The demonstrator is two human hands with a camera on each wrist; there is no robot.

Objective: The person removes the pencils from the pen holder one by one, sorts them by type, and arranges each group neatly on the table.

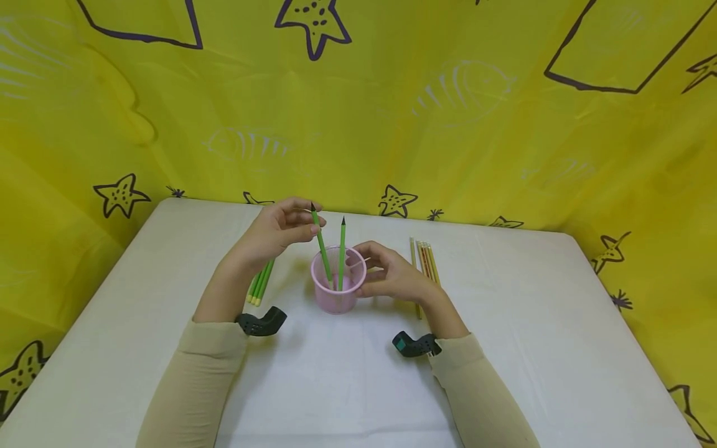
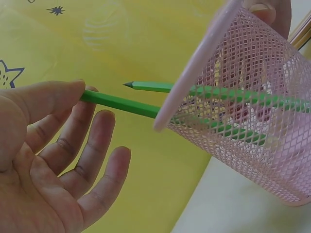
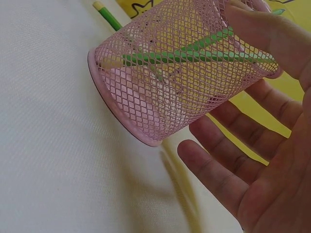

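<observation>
A pink mesh pencil cup (image 1: pixel 335 303) stands upright between my hands near the middle of the white table. My left hand (image 1: pixel 278 229) pinches a green pencil (image 2: pixel 127 105) between thumb and fingertip close to its dark point. That pencil leans with its lower end inside the cup. Beside it, a second green pencil (image 1: pixel 342 249) stands in the cup, point upward. With thumb and fingers around its right side, close to the rim, my right hand (image 1: pixel 396 275) holds the cup. In the right wrist view the pencils' lower ends show through the mesh (image 3: pixel 160 90).
Several green pencils (image 1: pixel 261 285) lie on the white table (image 1: pixel 504 348) to the left, partly behind my left wrist. Several yellowish pencils (image 1: pixel 429 262) lie to the right, partly hidden by my right hand. A yellow patterned curtain (image 1: pixel 358 124) hangs behind the table.
</observation>
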